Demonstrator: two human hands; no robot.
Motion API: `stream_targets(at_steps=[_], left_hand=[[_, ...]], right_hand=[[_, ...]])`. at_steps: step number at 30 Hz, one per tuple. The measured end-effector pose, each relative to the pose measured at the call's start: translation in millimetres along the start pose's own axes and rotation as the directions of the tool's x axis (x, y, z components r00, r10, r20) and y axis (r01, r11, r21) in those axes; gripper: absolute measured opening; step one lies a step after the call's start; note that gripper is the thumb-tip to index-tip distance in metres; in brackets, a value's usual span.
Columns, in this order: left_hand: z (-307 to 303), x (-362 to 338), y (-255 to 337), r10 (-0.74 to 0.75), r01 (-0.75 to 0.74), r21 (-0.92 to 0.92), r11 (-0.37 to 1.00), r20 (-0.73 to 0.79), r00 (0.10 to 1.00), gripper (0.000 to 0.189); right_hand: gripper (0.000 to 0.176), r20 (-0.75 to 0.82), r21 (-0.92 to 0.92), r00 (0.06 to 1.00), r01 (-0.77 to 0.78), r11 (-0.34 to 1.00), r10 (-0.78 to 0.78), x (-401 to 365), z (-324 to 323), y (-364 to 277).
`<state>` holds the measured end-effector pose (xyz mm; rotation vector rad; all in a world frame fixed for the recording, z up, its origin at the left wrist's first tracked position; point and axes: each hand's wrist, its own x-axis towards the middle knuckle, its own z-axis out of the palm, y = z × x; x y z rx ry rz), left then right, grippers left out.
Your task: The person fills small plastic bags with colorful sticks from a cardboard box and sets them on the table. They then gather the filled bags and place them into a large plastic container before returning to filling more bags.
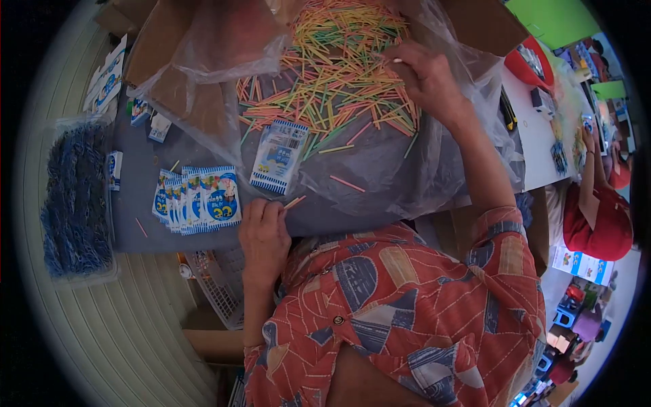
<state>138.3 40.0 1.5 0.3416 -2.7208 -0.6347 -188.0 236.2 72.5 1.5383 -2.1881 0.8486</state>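
A large heap of thin pink, yellow and green sticks (339,74) spreads over clear plastic sheeting. My right hand (427,74) is at the heap's right side, fingers bent in toward the sticks; whether one is between them is hidden. My left hand (263,227) rests at the table's near edge, its fingertips pinched around a short pinkish-yellow stick (295,202). Just above it lies a blue-and-white packet (279,157), flat, with its barcode side up. To its left, several printed packets (198,199) overlap in a fanned row.
A clear tray of dark blue stringy bundles (78,197) stands at the left. Cardboard flaps (159,47) and plastic film (468,88) border the heap. A few sticks lie loose, including a pink stick (347,184). Co-workers, one in a red shirt (597,220), are at the right.
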Motion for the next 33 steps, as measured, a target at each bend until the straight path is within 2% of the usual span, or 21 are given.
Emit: stream_targets(at_steps=[2, 4, 7, 9, 10, 12, 14, 16, 18, 21, 25, 27, 29, 30, 31, 32, 33], left_hand=[[-2, 1, 6, 0.041, -0.041, 0.033, 0.999, 0.0, 0.999, 0.009], [-3, -1, 11, 0.084, -0.084, 0.058, 0.995, 0.003, 0.996, 0.009], [-2, -2, 13, 0.075, -0.077, 0.073, 0.994, 0.018, 0.997, 0.01], [-3, -2, 14, 0.011, -0.011, 0.001, 1.0, 0.029, 1.0, 0.009], [-3, -3, 14, 0.035, -0.035, -0.002, 0.999, 0.028, 0.999, 0.009], [-2, -3, 16, -0.1, 0.094, -0.174, 0.98, -0.026, 0.995, 0.003], [-4, 9, 21, -0.079, 0.065, -0.213, 0.975, -0.056, 0.995, 0.003], [-8, 23, 29, -0.077, 0.054, -0.243, 0.968, -0.088, 0.993, 0.003], [-12, 37, 41, 0.071, -0.091, -0.132, 0.987, -0.152, 0.986, 0.005], [-17, 35, 46, 0.121, -0.129, -0.086, 0.988, -0.089, 0.989, 0.009], [-10, 10, 24, 0.047, -0.045, 0.057, 0.997, -0.038, 0.998, 0.01], [-3, 2, 22, 0.049, -0.039, 0.172, 0.984, -0.053, 0.997, 0.014], [4, -2, 19, 0.027, -0.022, 0.166, 0.986, -0.03, 0.999, 0.016], [6, -4, 17, 0.012, -0.01, 0.155, 0.988, -0.012, 1.0, 0.019], [7, -5, 14, -0.021, 0.014, 0.16, 0.987, 0.04, 0.999, 0.02], [7, -5, 10, -0.053, 0.038, 0.164, 0.986, 0.088, 0.995, 0.021], [6, -6, 9, -0.056, 0.042, 0.162, 0.986, 0.081, 0.995, 0.021]], right_hand=[[0.022, -0.29, 0.045, 0.957, -0.002, 0.999, 0.015, 6, -37, -23], [0.01, -0.582, 0.269, 0.794, -0.014, 0.963, 0.175, -7, -75, -34], [0.009, -0.676, 0.184, 0.73, 0.029, 0.983, 0.105, -28, -138, -24], [0.009, -0.75, 0.094, 0.661, 0.077, 0.993, 0.02, -40, -171, -22], [0.01, -0.847, 0.17, 0.518, 0.052, 0.984, 0.119, -16, -154, -30], [0.01, -0.853, 0.139, 0.51, 0.012, 0.99, 0.114, -29, -162, -10], [0.01, -0.841, 0.119, 0.526, -0.053, 0.991, 0.129, -27, -159, 4], [0.01, -0.822, 0.113, 0.548, -0.108, 0.988, 0.155, -21, -152, 25], [0.01, -0.803, 0.112, 0.566, -0.162, 0.98, 0.185, -19, -143, 41], [0.01, -0.766, 0.109, 0.599, -0.239, 0.965, 0.235, -21, -130, 67], [0.011, -0.695, 0.108, 0.654, -0.317, 0.942, 0.3, -50, -118, 78], [0.015, -0.633, 0.056, 0.739, -0.255, 0.965, 0.231, -53, -104, 21], [0.016, -0.366, 0.022, 0.928, -0.061, 0.998, 0.065, -46, -67, -19], [0.016, -0.152, -0.089, 0.988, -0.048, 0.995, 0.034, -40, -44, -23], [0.016, 0.071, -0.195, 0.997, -0.007, 0.981, 0.021, -37, -19, -21], [0.014, 0.254, -0.356, 0.953, -0.066, 0.932, 0.165, -31, 4, -12], [0.014, 0.255, -0.357, 0.954, -0.058, 0.932, 0.158, -28, 5, -14]])
